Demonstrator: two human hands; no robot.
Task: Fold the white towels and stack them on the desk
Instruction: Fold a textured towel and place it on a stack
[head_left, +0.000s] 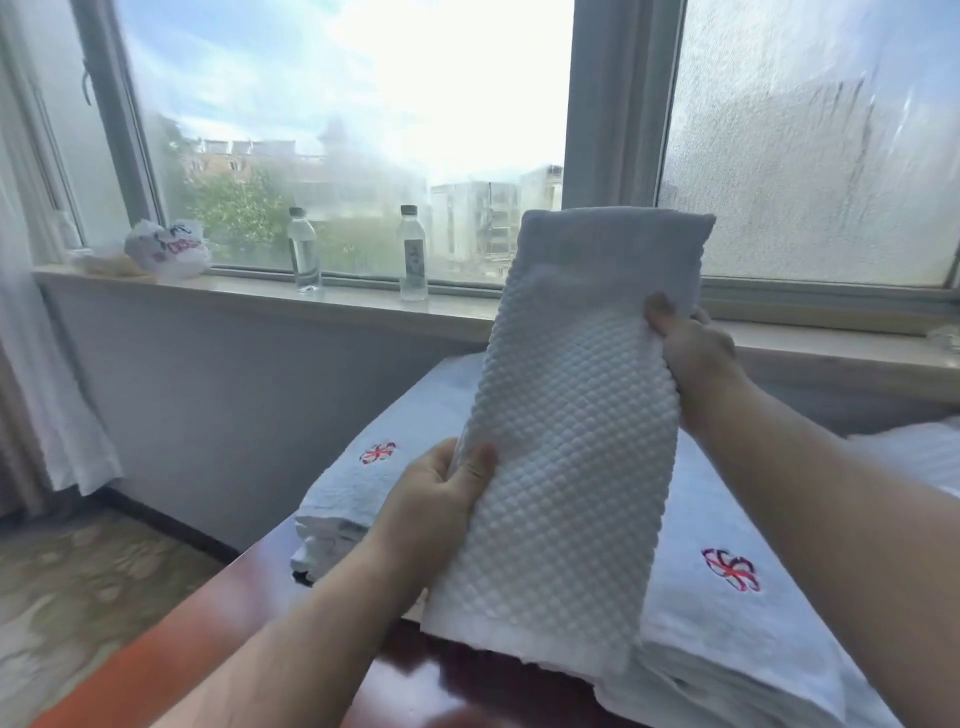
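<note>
Above the brown desk (322, 613), a bumpy white towel (566, 441) held up, folded long. Left hand (441, 499) pinching its left edge, right hand (691, 348) gripping its right edge higher up. Under it, stacked towels (727, 597) with red flower marks.

The towel (566, 441) I'm holding up blocks most of my right hand's fingers (655, 312) and the middle of the desk (249, 597). Both bottle (413, 260) labels are too small to read, and the windowsill bag (167, 250) print is blurry.
</note>
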